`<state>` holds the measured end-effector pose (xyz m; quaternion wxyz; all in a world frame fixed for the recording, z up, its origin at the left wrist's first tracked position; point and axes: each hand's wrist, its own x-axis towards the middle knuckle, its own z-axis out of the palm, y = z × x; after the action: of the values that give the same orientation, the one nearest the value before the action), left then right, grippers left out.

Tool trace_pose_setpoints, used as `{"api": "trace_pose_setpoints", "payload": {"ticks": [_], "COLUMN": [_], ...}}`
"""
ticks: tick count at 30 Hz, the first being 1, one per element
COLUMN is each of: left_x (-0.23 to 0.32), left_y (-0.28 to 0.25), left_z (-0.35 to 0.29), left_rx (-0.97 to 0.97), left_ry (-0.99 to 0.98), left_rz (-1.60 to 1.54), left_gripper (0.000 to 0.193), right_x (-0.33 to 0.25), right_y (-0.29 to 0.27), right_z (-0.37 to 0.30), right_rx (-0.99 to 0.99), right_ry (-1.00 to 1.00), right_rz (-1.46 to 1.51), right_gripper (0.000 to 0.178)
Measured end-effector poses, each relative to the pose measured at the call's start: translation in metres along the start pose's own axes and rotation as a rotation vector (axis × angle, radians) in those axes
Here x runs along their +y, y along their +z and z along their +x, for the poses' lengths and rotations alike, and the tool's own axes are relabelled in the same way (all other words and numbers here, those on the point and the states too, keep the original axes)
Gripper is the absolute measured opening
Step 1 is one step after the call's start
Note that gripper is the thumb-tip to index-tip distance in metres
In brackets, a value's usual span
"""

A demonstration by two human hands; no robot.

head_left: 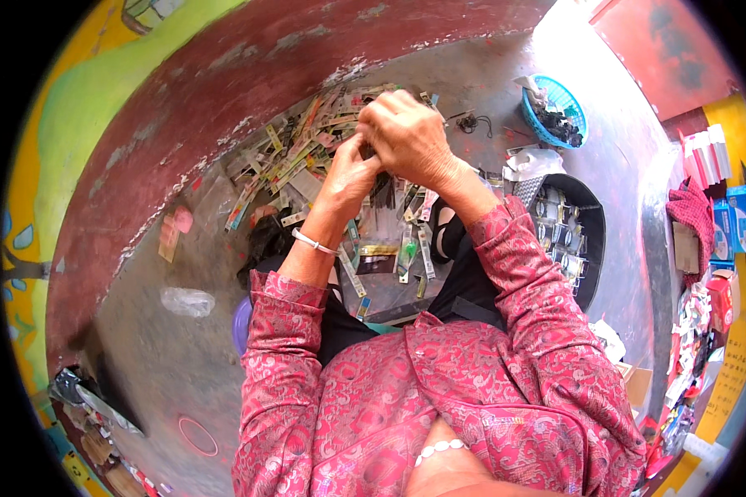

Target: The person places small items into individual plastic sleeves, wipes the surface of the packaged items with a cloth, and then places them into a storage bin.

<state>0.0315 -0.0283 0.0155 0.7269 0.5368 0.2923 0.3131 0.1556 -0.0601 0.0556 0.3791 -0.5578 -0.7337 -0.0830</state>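
My left hand (351,172) and my right hand (409,139) meet in front of me, raised above the floor. Both have their fingers closed and pressed together, with the fingertips touching or nearly so. Whatever they pinch is hidden or too small to name. Beneath and beyond them spreads a loose pile of long, narrow printed strips (302,145) in pale and bright colours. Between my feet, more strips (348,269) lie scattered around a small bright green item (408,251).
To the right stands a black tub (593,207) holding several small packaged items. Farther back sits a blue plastic basket (584,124) with dark things inside. A white plastic bag (535,163) rests between them. Clear crumpled plastic (187,301) lies at left, before a red-painted wall (182,108).
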Motion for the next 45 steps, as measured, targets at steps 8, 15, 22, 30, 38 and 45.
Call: {"api": "trace_pose_setpoints", "payload": {"ticks": [8,15,22,30,38,45], "left_x": [0.012,0.012,0.0,0.009,0.01,0.004], "left_y": [-0.001,-0.016,-0.022,-0.022,-0.025,-0.053], "left_z": [-0.012,-0.01,-0.004,-0.014,-0.002,0.009], "left_rx": [-0.346,-0.216,-0.042,-0.185,0.075,0.27], "left_ry": [-0.087,-0.101,-0.097,-0.08,-0.137,0.025], "left_rz": [-0.074,-0.384,-0.313,-0.337,-0.459,-0.551], "left_gripper": [0.035,0.055,0.041,0.035,0.028,0.023], "right_x": [0.02,0.056,-0.018,0.026,0.013,-0.02], "right_y": [0.001,-0.02,-0.004,0.021,0.004,0.031], "right_z": [-0.004,-0.001,-0.005,-0.004,0.0,-0.026], "right_rx": [0.033,0.304,0.114,0.171,0.25,-0.072], "right_ry": [0.233,0.707,0.263,0.44,0.448,0.16], "right_rz": [0.138,0.028,0.278,0.017,0.181,0.121], "right_gripper": [0.016,0.021,0.011,0.015,0.017,0.012]}}
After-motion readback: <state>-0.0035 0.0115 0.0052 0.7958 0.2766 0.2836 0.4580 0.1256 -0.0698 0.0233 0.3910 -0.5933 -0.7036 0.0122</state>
